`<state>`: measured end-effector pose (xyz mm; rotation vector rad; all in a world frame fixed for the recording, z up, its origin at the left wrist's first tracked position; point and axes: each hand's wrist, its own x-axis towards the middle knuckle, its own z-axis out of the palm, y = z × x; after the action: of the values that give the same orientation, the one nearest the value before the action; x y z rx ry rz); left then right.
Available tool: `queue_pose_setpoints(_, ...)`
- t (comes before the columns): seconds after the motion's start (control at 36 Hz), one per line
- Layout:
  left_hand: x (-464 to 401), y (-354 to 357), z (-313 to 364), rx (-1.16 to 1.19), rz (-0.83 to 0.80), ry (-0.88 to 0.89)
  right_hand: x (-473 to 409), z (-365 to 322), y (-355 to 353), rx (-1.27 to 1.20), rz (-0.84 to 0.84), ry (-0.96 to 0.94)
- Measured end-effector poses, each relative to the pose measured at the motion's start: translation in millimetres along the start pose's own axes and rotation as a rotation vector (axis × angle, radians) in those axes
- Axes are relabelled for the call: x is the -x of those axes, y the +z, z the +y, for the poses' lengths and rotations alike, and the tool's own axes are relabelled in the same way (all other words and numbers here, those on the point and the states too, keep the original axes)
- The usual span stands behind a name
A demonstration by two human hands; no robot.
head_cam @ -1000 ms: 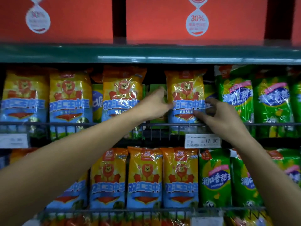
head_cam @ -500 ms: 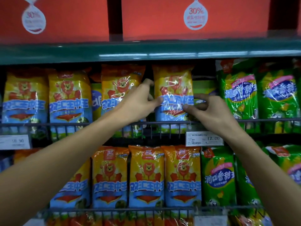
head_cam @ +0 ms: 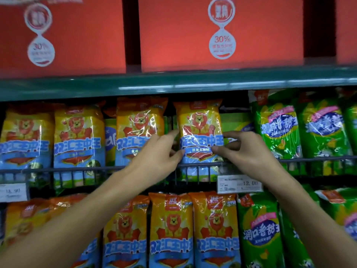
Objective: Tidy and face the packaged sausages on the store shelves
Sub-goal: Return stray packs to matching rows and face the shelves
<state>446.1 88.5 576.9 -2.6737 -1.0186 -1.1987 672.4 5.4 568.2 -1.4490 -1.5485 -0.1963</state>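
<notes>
Store shelving fills the view: a green shelf edge (head_cam: 173, 82) runs across the upper part, with red boxes (head_cam: 220, 33) standing on it, each bearing a white "30%" label. Below that edge, packs of sausages stand upright behind a dark wire rail (head_cam: 309, 160). At the middle of this row, 1 yellow-and-blue pack with a lion picture (head_cam: 200, 130) stands upright and faces forward, its lower end behind the rail. The left hand (head_cam: 156, 157) grips the pack's left edge, thumb on the front and fingers reaching behind it. The right hand (head_cam: 245, 151) pinches the pack's right edge, thumb pressed on the front film and forefinger curled round the side. A matching lion pack (head_cam: 140, 124) stands just to the left, partly covered by the left hand, and 2 more (head_cam: 77, 136) stand farther left. Green packs (head_cam: 278, 126) stand to the right of the held pack, well apart from it, with a lower green pack (head_cam: 235, 122) visible in the gap between. A white price tag reading "12.00" (head_cam: 239, 183) hangs on the rail below the right hand. On the shelf beneath, 3 lion packs (head_cam: 171, 229) stand side by side, touching, with further green packs (head_cam: 258, 229) just beside them on the right.
</notes>
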Motion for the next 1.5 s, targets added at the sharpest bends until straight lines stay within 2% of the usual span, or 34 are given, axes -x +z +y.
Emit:
queue_pose_setpoints(0.08, 5, 2, -1, 0.007, -0.020, 0.003, 3, -1, -1, 0.010, 0.013, 0.019)
queue_pose_setpoints(0.17, 16, 9, 1, -0.060, 0.086, 0.055, 8, 0, -1, 0.046, 0.024, 0.020)
queue_pose_setpoints(0.22, 24, 12, 4, -0.095, 0.180, 0.136, 14, 2, 0, 0.103, 0.128, -0.037)
queue_pose_setpoints(0.28, 26, 12, 7, -0.162, 0.234, 0.227, 21, 1, 4, 0.142, 0.254, -0.174)
queue_pose_setpoints(0.36, 24, 11, 7, -0.333, 0.156, 0.242, 27, -1, 14, 0.176, 0.230, -0.289)
queue_pose_setpoints(0.42, 23, 14, 5, -0.337, 0.062, 0.213, 27, 0, 21, 0.217, 0.181, -0.244)
queue_pose_setpoints(0.5, 26, 19, 2, -0.328, 0.027, 0.247, 25, 3, 27, 0.261, 0.180, -0.200)
queue_pose_setpoints(0.61, 24, 20, 4, -0.295, 0.013, 0.242, 18, 9, 26, -0.027, 0.185, -0.175)
queue_pose_setpoints(0.69, 22, 21, 4, -0.312, 0.005, 0.253, 18, 9, 26, -0.084, 0.186, -0.143)
queue_pose_setpoints(0.94, 24, 29, 5, -0.453, -0.038, 0.210, 31, -10, 32, 0.265, 0.145, -0.107)
queue_pose_setpoints(1.03, 24, 29, 4, -0.430, -0.019, 0.200, 37, -9, 26, 0.272, 0.085, -0.091)
queue_pose_setpoints(1.11, 23, 29, 2, -0.359, 0.007, 0.221, 44, -6, 7, 0.159, 0.053, -0.070)
queue_pose_setpoints(1.19, 20, 29, -1, -0.267, 0.052, 0.253, 54, 1, -19, 0.123, 0.132, -0.091)
queue_pose_setpoints(1.33, 19, 32, 13, 0.084, 0.219, 0.306, 65, 28, -69, 0.117, 0.300, -0.077)
queue_pose_setpoints(1.5, 13, 48, 68, 0.248, 0.049, 0.311, 63, 67, -106, 0.200, 0.324, 0.003)
